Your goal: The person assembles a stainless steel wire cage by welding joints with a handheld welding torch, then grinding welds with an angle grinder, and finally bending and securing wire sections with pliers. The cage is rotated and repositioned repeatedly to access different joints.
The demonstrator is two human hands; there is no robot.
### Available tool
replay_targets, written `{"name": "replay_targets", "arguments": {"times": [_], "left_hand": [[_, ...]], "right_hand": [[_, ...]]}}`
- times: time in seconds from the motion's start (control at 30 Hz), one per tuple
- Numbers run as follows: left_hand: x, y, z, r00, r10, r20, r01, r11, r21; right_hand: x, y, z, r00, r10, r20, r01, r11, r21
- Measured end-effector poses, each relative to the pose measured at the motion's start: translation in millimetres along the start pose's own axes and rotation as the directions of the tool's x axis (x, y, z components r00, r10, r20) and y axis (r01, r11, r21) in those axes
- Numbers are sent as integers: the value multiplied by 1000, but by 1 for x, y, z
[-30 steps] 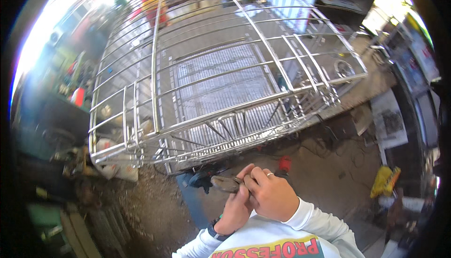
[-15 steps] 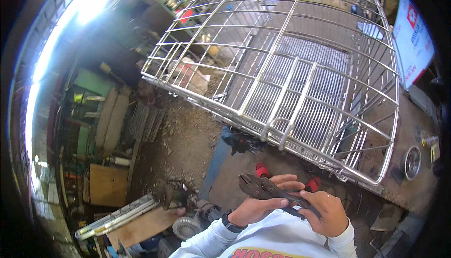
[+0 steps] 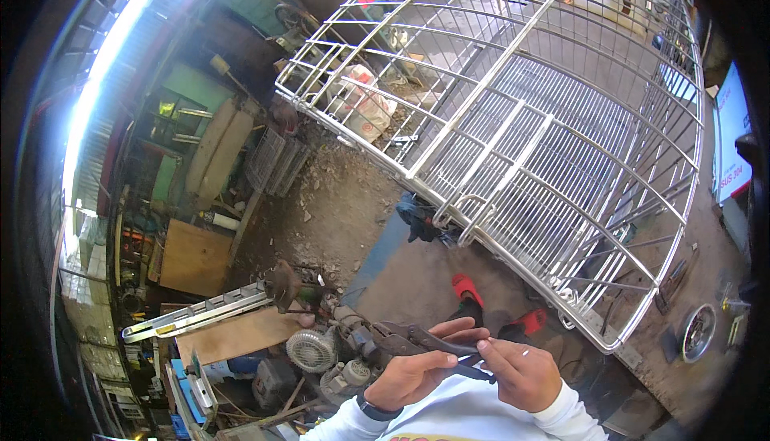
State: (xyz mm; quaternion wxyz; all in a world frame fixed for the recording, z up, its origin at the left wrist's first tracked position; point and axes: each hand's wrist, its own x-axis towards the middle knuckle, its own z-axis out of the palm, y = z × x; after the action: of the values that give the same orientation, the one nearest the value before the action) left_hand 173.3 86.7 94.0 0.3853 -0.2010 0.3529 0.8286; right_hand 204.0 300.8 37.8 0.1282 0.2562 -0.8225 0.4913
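Note:
A pair of dark metal pliers point(image 3: 398, 338) lies across my hands in front of my white shirt. Its jaws point left, past the fingers of my left hand point(image 3: 411, 375), which is closed around the tool with the thumb along its side. Fingers and thumb of my right hand point(image 3: 523, 370) pinch the handle end, and they partly cover it. Beyond my hands stands a large shiny metal wire cage point(image 3: 481, 152) with a barred floor point(image 3: 529, 144). Wire loops point(image 3: 473, 212) sit on its near edge. Neither hand touches the cage.
Red slippers point(image 3: 465, 285) are on my feet below the cage's near edge. To the left lie a ladder point(image 3: 200, 312), a brown board point(image 3: 194, 256) and grey motors point(image 3: 313, 350). A round metal dish point(image 3: 698, 333) rests at the right. A white bag point(image 3: 365, 108) lies behind the bars.
The view has turned, so the cage appears shifted and tilted. My hands and the pliers sit lower and further left in the picture, and the pliers lie flatter. Both hands keep their hold.

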Motion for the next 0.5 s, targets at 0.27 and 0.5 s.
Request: {"name": "replay_targets", "arguments": {"times": [0.27,0.5], "left_hand": [[4,-15,-6,987,98,-126,-108,992,-68],[27,-39,-28,988,154,-30,-153,987,48]], "right_hand": [[-4,4,11,992,107,72,-100,991,-93],[-5,-5,15,963,211,168,-174,962,-212]]}}
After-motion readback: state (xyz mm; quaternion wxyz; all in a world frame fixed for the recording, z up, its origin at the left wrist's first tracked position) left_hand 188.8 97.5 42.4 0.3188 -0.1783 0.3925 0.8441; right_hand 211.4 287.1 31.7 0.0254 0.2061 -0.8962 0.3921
